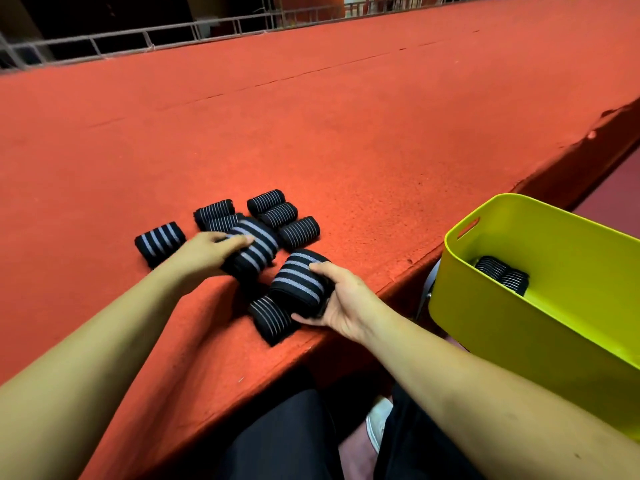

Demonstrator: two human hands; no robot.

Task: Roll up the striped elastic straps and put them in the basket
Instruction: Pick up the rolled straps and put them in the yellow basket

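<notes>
Red felt covered the long tabletop (346, 116), which ran from the lower left of the frame to the upper right, with a metal railing (138, 39) along its far edge at the top. Just off the near edge, at the right of the frame, stood a yellow-green basket (502, 341) with a slot handle in its end wall; two rolled straps (502, 273) lay side by side on its floor.

Near the middle of the frame, close to the tabletop's near edge, sat the rest of the rolls. Three thin-striped rolls (282, 216) lay packed in a row at the back, their long axes slanting from lower left to upper right. Two more (216, 216) sat just left of them, and a single wide-striped roll (159, 242) lay apart at the far left. Another thin-striped roll (275, 318) rested at the very edge, touching the roll above it.

The left hand (207, 252) had its fingers closed around one end of a wide-striped roll (254, 249), whose long axis pointed up and to the right toward the back row. The right hand (341, 301) gripped a second wide-striped roll (299, 280) from its right side, thumb on top and fingers curled under it; its stripes ran across from left to right.

Dark trousers and a light shoe (379, 422) showed below the edge.
</notes>
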